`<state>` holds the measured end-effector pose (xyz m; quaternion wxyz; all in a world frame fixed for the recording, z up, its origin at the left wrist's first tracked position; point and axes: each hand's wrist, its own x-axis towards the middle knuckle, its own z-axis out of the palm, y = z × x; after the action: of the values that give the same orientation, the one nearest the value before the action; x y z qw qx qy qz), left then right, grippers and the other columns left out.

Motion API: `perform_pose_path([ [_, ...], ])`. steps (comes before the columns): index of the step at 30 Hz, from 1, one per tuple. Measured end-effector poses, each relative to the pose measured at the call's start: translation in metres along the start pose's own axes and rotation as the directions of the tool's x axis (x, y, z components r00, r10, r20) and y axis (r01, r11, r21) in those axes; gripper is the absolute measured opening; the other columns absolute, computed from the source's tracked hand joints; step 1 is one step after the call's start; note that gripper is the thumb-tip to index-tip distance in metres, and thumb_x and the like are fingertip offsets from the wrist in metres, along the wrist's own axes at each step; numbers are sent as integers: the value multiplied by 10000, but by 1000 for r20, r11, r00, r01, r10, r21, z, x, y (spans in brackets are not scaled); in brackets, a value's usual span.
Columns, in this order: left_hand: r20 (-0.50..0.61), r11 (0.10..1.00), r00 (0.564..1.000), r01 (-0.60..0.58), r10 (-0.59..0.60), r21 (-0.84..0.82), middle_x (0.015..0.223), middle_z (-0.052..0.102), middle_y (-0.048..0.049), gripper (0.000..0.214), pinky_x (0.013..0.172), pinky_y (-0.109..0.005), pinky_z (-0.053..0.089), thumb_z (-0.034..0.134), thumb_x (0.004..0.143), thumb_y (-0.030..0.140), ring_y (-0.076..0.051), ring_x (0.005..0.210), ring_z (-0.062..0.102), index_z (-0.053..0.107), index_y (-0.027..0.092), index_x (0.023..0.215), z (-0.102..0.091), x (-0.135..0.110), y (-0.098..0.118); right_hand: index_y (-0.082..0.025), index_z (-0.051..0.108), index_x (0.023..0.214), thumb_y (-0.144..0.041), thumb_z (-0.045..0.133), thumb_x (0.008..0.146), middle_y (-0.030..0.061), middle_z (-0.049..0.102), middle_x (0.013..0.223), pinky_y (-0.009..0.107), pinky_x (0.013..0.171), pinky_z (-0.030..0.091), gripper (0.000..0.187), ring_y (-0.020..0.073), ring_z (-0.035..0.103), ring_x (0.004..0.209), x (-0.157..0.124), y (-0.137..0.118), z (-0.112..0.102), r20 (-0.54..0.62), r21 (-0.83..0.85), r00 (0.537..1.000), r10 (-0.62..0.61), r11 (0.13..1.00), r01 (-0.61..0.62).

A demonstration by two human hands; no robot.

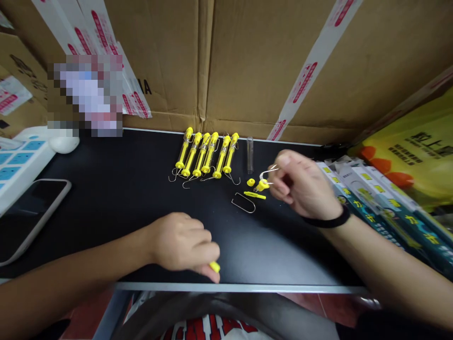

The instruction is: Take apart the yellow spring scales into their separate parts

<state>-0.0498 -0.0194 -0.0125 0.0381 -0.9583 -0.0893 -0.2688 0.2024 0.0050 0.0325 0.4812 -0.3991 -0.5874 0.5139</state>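
Note:
My left hand (187, 243) is closed near the table's front edge, with a small yellow plastic piece (214, 267) between thumb and fingers. On the right, my right hand (300, 184) pinches a bent metal wire loop (264, 174). Just beside that loop is a yellow cap (262, 185) with a metal bit; whether the two are joined I cannot tell. Close by lie a small yellow cap (251, 182), a flat yellow strip (255, 195), a U-shaped wire (244, 203) and a clear plastic tube (250, 155). Several yellow spring scales (207, 153) with metal hooks lie in a row.
The black table (141, 170) meets tall cardboard boxes (170, 61) behind. At left are a phone (31, 212) and a white power strip (21, 158). Printed packages (382, 203) and a yellow bag (414, 146) stand at right.

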Motion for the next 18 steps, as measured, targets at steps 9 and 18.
perform_pose_path([
  [9,213,840,843,526,-494,-135,598,474,50,148,530,-211,331,387,891,283,-90,527,468,457,185,806,-6,2,-24,-187,489,600,-473,455,861,-48,475,470,215,464,281,388,78,396,434,16,-18,-68,250,-933,883,397,343,110],
  [18,231,677,773,630,-590,-380,787,579,23,175,638,-187,401,381,906,210,-76,669,539,540,182,973,-8,6,-22,-203,550,747,-445,411,865,-32,565,554,219,516,327,303,110,509,515,27,5,-79,236,-959,816,528,265,106],
])
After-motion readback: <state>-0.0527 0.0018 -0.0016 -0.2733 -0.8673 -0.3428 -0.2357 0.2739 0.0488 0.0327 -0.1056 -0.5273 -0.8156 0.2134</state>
